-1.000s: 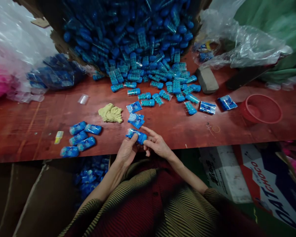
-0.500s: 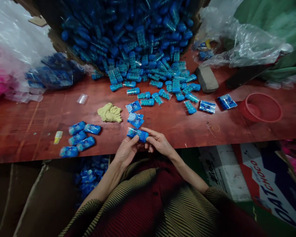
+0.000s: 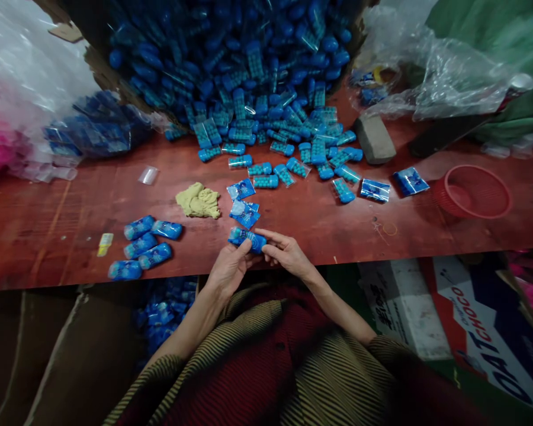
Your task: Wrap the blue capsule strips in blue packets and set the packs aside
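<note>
Near the table's front edge, my left hand (image 3: 231, 264) grips a small blue bottle in a printed sleeve (image 3: 244, 239), its thumb on top. From the other side, my right hand (image 3: 286, 253) pinches the bottle's right end between thumb and fingers. The bottle lies on its side, clear end to the left. Just beyond it are flat blue printed sleeves (image 3: 244, 213). To the left sit several sleeved bottles (image 3: 154, 255) in a group. Unsleeved bottles with blue-green beads (image 3: 266, 181) spill over the table further back.
A torn carton (image 3: 98, 74) at the back is heaped with bottles. A yellow-green cloth (image 3: 198, 201) lies left of centre. On the right are a grey block (image 3: 375, 139), stacks of blue sleeves (image 3: 375, 190) and a red basket (image 3: 472, 214). Cartons (image 3: 484, 331) stand below the table's right side.
My hands stay on the same bottle with only slight finger movement. The printed sleeve now reaches further over its left end. The view has shifted a little.
</note>
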Action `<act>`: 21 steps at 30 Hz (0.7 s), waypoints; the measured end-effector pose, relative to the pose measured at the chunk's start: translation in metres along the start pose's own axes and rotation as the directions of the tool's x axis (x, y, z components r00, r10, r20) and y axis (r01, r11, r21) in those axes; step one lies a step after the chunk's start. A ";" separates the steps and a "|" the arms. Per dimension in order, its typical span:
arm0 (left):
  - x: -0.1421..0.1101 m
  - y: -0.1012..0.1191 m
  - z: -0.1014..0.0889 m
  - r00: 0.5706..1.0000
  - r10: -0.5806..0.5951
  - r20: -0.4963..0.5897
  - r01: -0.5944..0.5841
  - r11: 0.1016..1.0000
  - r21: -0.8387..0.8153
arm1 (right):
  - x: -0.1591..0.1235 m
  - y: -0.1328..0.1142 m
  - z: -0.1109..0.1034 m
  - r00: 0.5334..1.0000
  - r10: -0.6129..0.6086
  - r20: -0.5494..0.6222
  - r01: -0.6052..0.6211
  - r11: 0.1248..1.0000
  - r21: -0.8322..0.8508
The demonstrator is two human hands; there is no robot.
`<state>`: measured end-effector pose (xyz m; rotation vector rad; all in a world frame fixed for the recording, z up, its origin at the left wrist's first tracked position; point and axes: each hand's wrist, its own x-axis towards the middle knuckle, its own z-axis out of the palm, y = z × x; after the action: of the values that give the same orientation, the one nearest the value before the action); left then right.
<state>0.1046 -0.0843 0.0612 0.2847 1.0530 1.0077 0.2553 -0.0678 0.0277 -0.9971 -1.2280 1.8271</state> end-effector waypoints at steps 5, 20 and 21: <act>0.000 0.000 0.001 0.999 -0.023 0.022 0.023 1.000 0.005 | 0.000 -0.002 0.002 0.999 0.029 -0.032 -0.027 0.999 0.034; -0.002 0.001 0.004 0.999 0.008 0.034 -0.007 1.000 -0.014 | 0.000 -0.007 0.003 0.999 0.052 -0.012 -0.051 0.998 0.043; -0.002 0.002 0.005 1.000 0.009 0.024 -0.009 1.000 -0.015 | 0.000 -0.007 0.004 0.999 0.043 -0.015 -0.042 0.999 0.027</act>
<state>0.1071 -0.0842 0.0660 0.2887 1.0228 1.0177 0.2532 -0.0676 0.0348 -1.0280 -1.1785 1.8602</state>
